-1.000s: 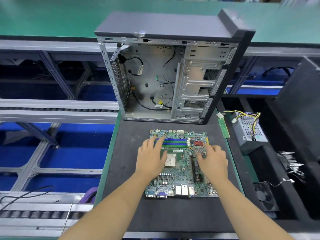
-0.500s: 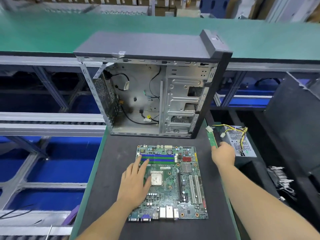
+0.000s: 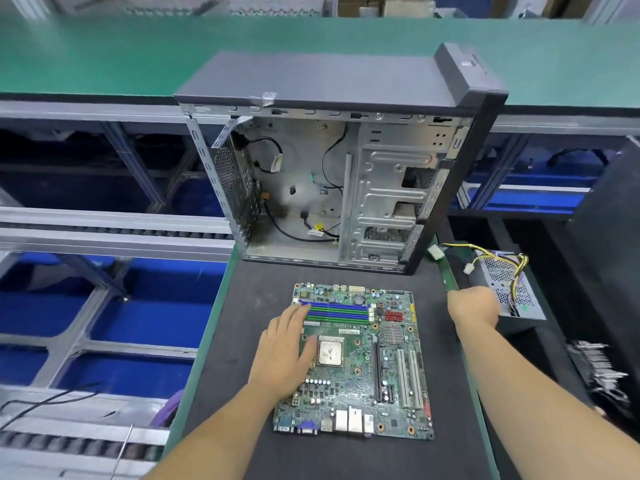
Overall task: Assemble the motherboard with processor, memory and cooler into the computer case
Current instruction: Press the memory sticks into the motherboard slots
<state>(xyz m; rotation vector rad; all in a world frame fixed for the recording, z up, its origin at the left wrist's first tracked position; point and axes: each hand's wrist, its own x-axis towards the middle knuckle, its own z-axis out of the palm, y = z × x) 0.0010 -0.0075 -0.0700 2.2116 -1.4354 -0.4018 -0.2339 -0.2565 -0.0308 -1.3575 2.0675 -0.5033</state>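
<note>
Two bare hands work over a dark table [image 3: 346, 455] mat with the motherboard [image 3: 356, 362] lying flat at its middle, its port row on the near edge. Left hand [image 3: 282, 355] lies palm down on the motherboard's left part, fingers straight and slightly spread, fingertips reaching the blue and green memory slots [image 3: 337, 311] along the board's far side; its thumb lies just left of the square metal-topped processor [image 3: 330, 350] seated in the socket. That grip is flat and relaxed, curled round nothing.

Right hand [image 3: 472, 310] is to the right of the motherboard, off the board, at the mat's right edge. Its fingers are curled round the near end of a narrow green memory stick [image 3: 446, 271], which runs from the fist away toward the case's right corner. Whether the stick's far end rests on the mat I cannot tell.

Beyond the motherboard stands the computer case [image 3: 332, 81], upright, its open side facing the motherboard, with bare metal walls and drive bays on the right and loose black cables [image 3: 294, 233] hanging in the left part.

Right of the motherboard, past the right hand, a grey perforated power supply [image 3: 509, 289] sits in a dark tray with yellow and black wires [image 3: 485, 252] running from it. Left of the motherboard, below table height, are grey conveyor rails [image 3: 104, 230] and blue bins [image 3: 145, 327].
</note>
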